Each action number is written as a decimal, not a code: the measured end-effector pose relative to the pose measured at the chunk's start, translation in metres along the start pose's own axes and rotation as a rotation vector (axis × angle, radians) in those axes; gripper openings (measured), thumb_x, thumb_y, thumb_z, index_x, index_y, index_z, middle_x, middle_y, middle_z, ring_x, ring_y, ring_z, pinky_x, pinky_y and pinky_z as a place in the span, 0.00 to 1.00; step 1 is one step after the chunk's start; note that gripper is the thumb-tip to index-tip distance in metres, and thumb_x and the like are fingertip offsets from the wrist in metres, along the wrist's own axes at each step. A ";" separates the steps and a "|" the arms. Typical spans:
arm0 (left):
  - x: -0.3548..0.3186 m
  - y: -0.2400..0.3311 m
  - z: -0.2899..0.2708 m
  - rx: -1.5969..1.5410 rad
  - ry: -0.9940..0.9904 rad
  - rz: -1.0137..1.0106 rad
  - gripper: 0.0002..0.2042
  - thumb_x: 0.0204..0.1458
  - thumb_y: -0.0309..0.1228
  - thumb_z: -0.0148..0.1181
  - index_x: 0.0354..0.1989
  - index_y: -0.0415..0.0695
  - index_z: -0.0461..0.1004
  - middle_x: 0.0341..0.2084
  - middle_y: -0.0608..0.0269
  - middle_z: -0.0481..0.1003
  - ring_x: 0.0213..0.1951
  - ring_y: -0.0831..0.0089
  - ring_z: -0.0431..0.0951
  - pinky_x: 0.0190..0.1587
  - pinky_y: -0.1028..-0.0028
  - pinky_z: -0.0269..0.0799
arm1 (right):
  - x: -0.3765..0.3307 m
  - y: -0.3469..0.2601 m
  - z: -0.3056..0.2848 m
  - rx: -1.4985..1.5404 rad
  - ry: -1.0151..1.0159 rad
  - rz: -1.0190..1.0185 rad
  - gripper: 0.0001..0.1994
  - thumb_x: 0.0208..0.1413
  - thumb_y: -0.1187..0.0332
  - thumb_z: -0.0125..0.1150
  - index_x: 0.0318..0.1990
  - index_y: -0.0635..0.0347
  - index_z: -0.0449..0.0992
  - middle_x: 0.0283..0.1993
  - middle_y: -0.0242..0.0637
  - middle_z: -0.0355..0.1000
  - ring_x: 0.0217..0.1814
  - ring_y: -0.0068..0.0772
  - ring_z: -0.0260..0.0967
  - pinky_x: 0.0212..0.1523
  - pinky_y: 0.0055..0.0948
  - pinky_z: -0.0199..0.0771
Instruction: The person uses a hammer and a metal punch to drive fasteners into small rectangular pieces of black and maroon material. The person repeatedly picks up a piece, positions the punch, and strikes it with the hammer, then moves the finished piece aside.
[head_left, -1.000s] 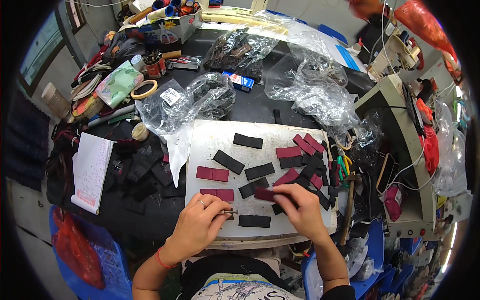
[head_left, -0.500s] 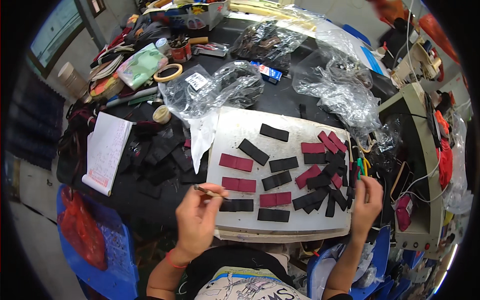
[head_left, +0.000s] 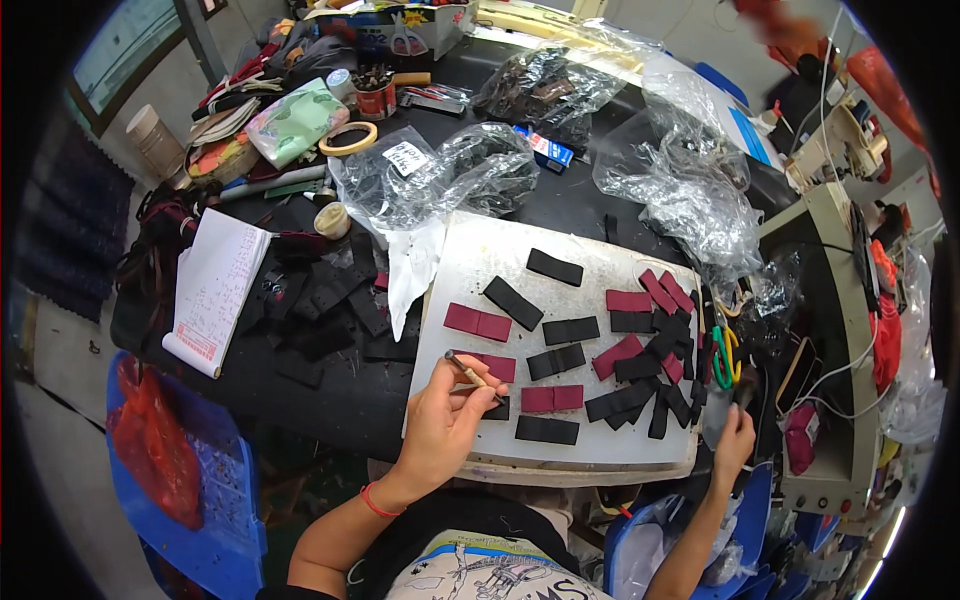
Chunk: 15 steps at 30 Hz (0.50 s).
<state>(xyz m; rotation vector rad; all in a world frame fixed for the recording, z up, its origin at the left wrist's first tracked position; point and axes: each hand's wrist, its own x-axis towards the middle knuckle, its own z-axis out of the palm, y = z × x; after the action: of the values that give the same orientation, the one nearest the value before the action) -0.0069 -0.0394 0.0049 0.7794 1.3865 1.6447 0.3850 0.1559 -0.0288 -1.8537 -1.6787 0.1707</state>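
My left hand is closed around a slim pen-like tool with a dark end and a wood-coloured shaft. It hovers above the left side of the white board, partly covering a maroon strip and a black strip. At the board's right edge, my right hand has its fingers pinched around something dark and blurred that I cannot make out. Green-handled scissors and a yellow handle lie just beyond it. Folded black strips and maroon strips are spread over the board; several overlap at its right.
An open notebook and dark fabric pieces lie left of the board. Clear plastic bags crowd the far side, near a tape roll. A grey-green machine housing stands right; a blue chair is at lower left.
My left hand has moved right, farther over the board, with the pen-like tool. My right hand has drawn back toward me from the scissors, and a dark blurred thing now shows at its fingers.
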 end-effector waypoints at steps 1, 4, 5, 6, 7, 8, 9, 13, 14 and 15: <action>0.000 0.001 0.000 0.013 -0.003 0.005 0.07 0.61 0.21 0.49 0.45 0.36 0.64 0.39 0.58 0.72 0.45 0.69 0.78 0.45 0.73 0.78 | -0.002 -0.011 -0.013 0.063 -0.048 0.058 0.19 0.63 0.56 0.53 0.37 0.68 0.74 0.22 0.31 0.66 0.24 0.23 0.62 0.27 0.28 0.62; -0.002 0.003 -0.001 0.054 -0.021 0.017 0.06 0.61 0.21 0.49 0.45 0.37 0.64 0.38 0.59 0.73 0.44 0.70 0.78 0.46 0.73 0.77 | -0.018 -0.069 -0.050 0.280 -0.129 0.103 0.14 0.62 0.61 0.55 0.32 0.64 0.71 0.20 0.27 0.62 0.20 0.15 0.59 0.20 0.21 0.58; -0.002 0.002 -0.002 0.062 -0.022 0.024 0.06 0.61 0.21 0.49 0.45 0.37 0.64 0.38 0.59 0.73 0.44 0.70 0.78 0.46 0.73 0.77 | -0.027 -0.085 -0.053 0.302 -0.174 0.014 0.12 0.63 0.62 0.54 0.32 0.63 0.72 0.19 0.26 0.62 0.19 0.15 0.58 0.19 0.20 0.57; -0.003 0.001 -0.003 0.067 -0.024 0.034 0.06 0.61 0.21 0.49 0.45 0.37 0.65 0.38 0.59 0.73 0.44 0.71 0.78 0.46 0.73 0.77 | -0.034 -0.100 -0.055 0.323 -0.217 -0.077 0.11 0.63 0.63 0.53 0.33 0.63 0.72 0.18 0.25 0.61 0.18 0.14 0.58 0.18 0.19 0.57; -0.003 0.000 -0.003 0.095 -0.029 0.054 0.06 0.61 0.21 0.49 0.45 0.37 0.65 0.37 0.60 0.74 0.44 0.71 0.78 0.46 0.74 0.77 | -0.041 -0.116 -0.054 0.345 -0.262 -0.171 0.10 0.63 0.65 0.53 0.34 0.62 0.72 0.17 0.24 0.60 0.16 0.14 0.57 0.17 0.18 0.56; -0.003 -0.001 -0.003 0.124 -0.036 0.075 0.06 0.61 0.21 0.49 0.44 0.37 0.66 0.37 0.60 0.74 0.43 0.72 0.78 0.46 0.74 0.76 | -0.049 -0.133 -0.054 0.340 -0.331 -0.242 0.08 0.61 0.68 0.54 0.34 0.63 0.73 0.19 0.26 0.64 0.17 0.15 0.60 0.18 0.19 0.60; -0.002 -0.002 -0.002 0.152 -0.041 0.096 0.06 0.61 0.21 0.49 0.44 0.37 0.66 0.36 0.60 0.74 0.43 0.73 0.78 0.46 0.74 0.76 | -0.056 -0.145 -0.052 0.282 -0.399 -0.306 0.07 0.59 0.69 0.56 0.35 0.64 0.73 0.19 0.28 0.66 0.17 0.16 0.62 0.19 0.19 0.61; -0.003 -0.004 -0.001 0.380 -0.043 0.245 0.06 0.57 0.18 0.52 0.43 0.37 0.68 0.34 0.57 0.75 0.39 0.69 0.80 0.42 0.75 0.75 | -0.073 -0.184 -0.038 0.213 -0.578 -0.559 0.06 0.53 0.73 0.62 0.37 0.65 0.74 0.19 0.32 0.69 0.18 0.19 0.67 0.20 0.20 0.65; -0.003 0.000 0.000 0.433 -0.058 0.274 0.07 0.56 0.18 0.53 0.43 0.36 0.69 0.34 0.56 0.75 0.38 0.65 0.79 0.41 0.73 0.75 | -0.073 -0.191 -0.038 0.225 -0.570 -0.638 0.06 0.52 0.75 0.60 0.37 0.64 0.74 0.18 0.31 0.68 0.18 0.19 0.68 0.20 0.20 0.65; -0.004 0.003 0.001 0.486 -0.073 0.302 0.08 0.55 0.17 0.54 0.43 0.36 0.69 0.34 0.54 0.75 0.37 0.61 0.79 0.39 0.72 0.75 | -0.071 -0.199 -0.040 0.247 -0.522 -0.708 0.05 0.53 0.76 0.57 0.37 0.65 0.74 0.17 0.31 0.67 0.17 0.19 0.67 0.20 0.20 0.64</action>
<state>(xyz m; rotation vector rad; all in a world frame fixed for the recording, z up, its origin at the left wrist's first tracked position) -0.0049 -0.0426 0.0080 1.3715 1.7045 1.4895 0.2222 0.0747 0.0853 -0.9913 -2.4320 0.5632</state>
